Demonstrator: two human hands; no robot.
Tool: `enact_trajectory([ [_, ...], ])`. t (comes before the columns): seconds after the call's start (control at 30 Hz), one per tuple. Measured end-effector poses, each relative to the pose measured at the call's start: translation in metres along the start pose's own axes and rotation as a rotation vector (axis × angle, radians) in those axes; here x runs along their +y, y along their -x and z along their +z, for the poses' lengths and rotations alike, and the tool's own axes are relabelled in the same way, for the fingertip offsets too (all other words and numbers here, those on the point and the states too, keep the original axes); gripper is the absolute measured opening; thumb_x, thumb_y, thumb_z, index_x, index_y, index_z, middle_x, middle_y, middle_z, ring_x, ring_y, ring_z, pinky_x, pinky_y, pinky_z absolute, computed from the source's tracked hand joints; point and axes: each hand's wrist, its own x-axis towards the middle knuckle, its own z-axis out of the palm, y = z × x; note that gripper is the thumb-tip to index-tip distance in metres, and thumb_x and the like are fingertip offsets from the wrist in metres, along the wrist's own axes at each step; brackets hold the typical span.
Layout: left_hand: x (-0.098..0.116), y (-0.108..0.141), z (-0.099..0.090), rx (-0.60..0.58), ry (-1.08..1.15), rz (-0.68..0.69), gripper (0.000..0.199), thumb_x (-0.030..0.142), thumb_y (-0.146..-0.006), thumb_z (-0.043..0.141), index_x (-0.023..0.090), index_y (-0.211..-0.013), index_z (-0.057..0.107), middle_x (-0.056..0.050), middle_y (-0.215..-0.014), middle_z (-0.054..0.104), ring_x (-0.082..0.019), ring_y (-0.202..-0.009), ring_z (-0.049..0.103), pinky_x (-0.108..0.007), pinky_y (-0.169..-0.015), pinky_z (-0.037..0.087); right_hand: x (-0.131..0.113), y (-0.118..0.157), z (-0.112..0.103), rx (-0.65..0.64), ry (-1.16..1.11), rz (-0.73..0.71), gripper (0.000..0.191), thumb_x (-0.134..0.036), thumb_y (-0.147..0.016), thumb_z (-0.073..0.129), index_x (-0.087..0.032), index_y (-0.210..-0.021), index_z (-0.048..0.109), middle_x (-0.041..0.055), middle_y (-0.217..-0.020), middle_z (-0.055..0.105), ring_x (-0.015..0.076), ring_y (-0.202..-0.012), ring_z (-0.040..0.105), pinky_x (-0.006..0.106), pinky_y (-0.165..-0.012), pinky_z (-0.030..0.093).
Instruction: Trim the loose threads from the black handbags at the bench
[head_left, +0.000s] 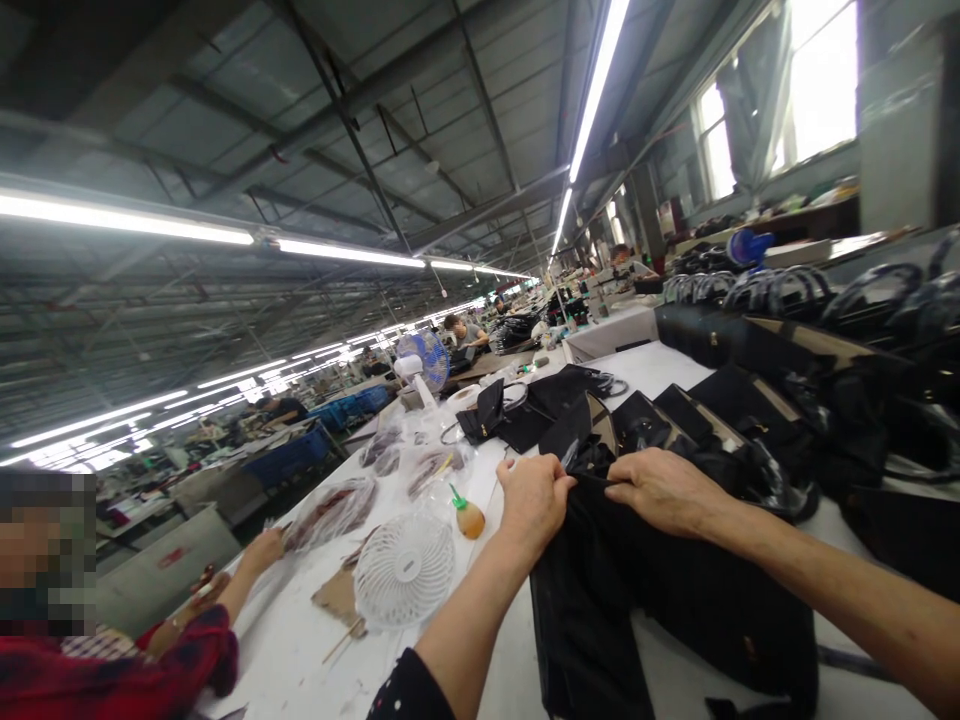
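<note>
Hands: left hand [534,497] and right hand [664,490] both pinch top edge of one black bag [675,600] on white table [300,640] | fans: 2, white [403,570], blue [422,362] | bottle: 1 [468,517] | room: factory hall, strip lights.
</note>
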Motion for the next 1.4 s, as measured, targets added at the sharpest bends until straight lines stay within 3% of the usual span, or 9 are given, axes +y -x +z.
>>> enact_trajectory([
  [0.47,0.003,-0.006,0.005,-0.005,-0.032,-0.075,0.014,0.032,-0.080,0.059,0.019,-0.076,0.064,-0.004,-0.077,0.069,-0.021,-0.079,0.061,-0.043,-0.090,0.028,0.002,-0.012,0.000,-0.033,0.052,0.018,0.026,-0.039,-0.080,0.052,-0.020,-0.065,0.063,0.0019,-0.066,0.064,0.0158,-0.067,0.059,0.026,-0.056,0.031],
  [0.6,-0.002,-0.006,0.004,0.003,-0.051,-0.072,0.016,0.031,-0.082,0.056,0.018,-0.076,0.064,-0.005,-0.077,0.069,-0.021,-0.079,0.061,-0.043,-0.090,0.027,-0.006,-0.022,-0.001,-0.058,0.082,0.046,0.023,-0.039,-0.080,0.051,-0.025,-0.086,0.069,0.0041,-0.084,0.069,0.0211,-0.080,0.063,0.028,-0.062,0.037],
  [0.7,-0.005,-0.007,0.003,-0.007,-0.062,-0.083,0.017,0.030,-0.082,0.054,0.018,-0.075,0.064,-0.005,-0.078,0.069,-0.021,-0.080,0.061,-0.042,-0.089,0.027,-0.018,-0.033,-0.002,-0.076,0.102,0.017,0.034,-0.040,-0.081,0.051,-0.030,-0.110,0.065,0.0061,-0.102,0.068,0.0243,-0.096,0.062,0.031,-0.075,0.042],
  [0.77,-0.007,-0.008,0.003,-0.010,-0.075,-0.106,0.017,0.029,-0.082,0.054,0.018,-0.074,0.064,-0.005,-0.078,0.069,-0.021,-0.080,0.061,-0.042,-0.088,0.027,-0.025,-0.041,0.000,-0.085,0.130,0.000,0.036,-0.040,-0.082,0.050,-0.032,-0.114,0.063,0.0069,-0.106,0.068,0.0246,-0.099,0.061,0.033,-0.079,0.043],
  [0.9,-0.010,-0.008,0.004,-0.010,-0.081,-0.133,0.017,0.028,-0.081,0.054,0.019,-0.073,0.065,-0.005,-0.075,0.069,-0.021,-0.078,0.061,-0.042,-0.089,0.027,-0.030,-0.055,0.007,-0.091,0.167,-0.006,0.031,-0.035,-0.079,0.054,-0.030,-0.106,0.067,0.0075,-0.099,0.070,0.0249,-0.096,0.063,0.033,-0.076,0.044],
  [1.1,-0.013,-0.006,0.005,0.008,-0.078,-0.112,0.016,0.030,-0.081,0.055,0.019,-0.076,0.065,-0.005,-0.077,0.069,-0.022,-0.080,0.062,-0.043,-0.087,0.028,-0.017,-0.062,0.012,-0.077,0.043,-0.119,0.026,-0.030,-0.075,0.057,-0.028,-0.097,0.071,0.0025,-0.094,0.071,0.0196,-0.095,0.063,0.026,-0.078,0.043],
  [1.23,-0.010,-0.007,0.005,-0.004,-0.085,-0.116,0.015,0.030,-0.081,0.056,0.019,-0.077,0.066,-0.005,-0.079,0.069,-0.023,-0.083,0.062,-0.043,-0.088,0.028,-0.012,-0.063,0.012,-0.081,0.018,-0.112,0.024,-0.031,-0.077,0.056,-0.029,-0.095,0.071,0.0013,-0.093,0.071,0.0178,-0.092,0.063,0.025,-0.077,0.042],
  [1.4,-0.012,-0.008,0.008,0.015,-0.069,-0.105,0.014,0.029,-0.081,0.056,0.019,-0.074,0.063,-0.004,-0.077,0.067,-0.023,-0.083,0.061,-0.045,-0.089,0.028,-0.022,-0.060,0.017,-0.042,0.146,-0.084,0.023,-0.032,-0.078,0.052,-0.025,-0.089,0.072,0.0066,-0.089,0.071,0.0228,-0.089,0.064,0.029,-0.072,0.043],
])
